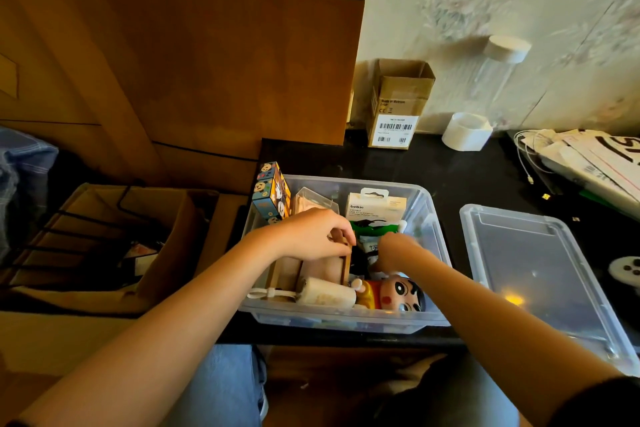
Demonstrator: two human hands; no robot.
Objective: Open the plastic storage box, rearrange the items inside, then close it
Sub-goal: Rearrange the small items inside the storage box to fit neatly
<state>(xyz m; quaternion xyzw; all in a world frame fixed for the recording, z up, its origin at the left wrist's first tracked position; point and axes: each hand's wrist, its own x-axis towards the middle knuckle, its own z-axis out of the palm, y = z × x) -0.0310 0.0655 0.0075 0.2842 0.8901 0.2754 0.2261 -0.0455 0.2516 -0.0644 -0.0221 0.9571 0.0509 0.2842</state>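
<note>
While the clear box point(341, 317) sits open at the near edge of the dark table point(467, 170), we see a brown carton point(104, 239) off to its left, lower down. Inside the box, a panda-print cube point(272, 194) leans in the far left corner, and our left hand point(310, 236) curls its fingers over the top edge of a wooden frame point(332, 267). A pale roll point(325, 293) lies along the near wall, with a doll point(398, 295) beside it. Our right hand point(394, 248) reaches down among the packets in the middle; it is blurred, so we cannot tell whether it pinches anything. A Belkin pack point(375, 206) stands against the far wall. Right of the box, the lid point(540, 274) lies flat on the table.
</note>
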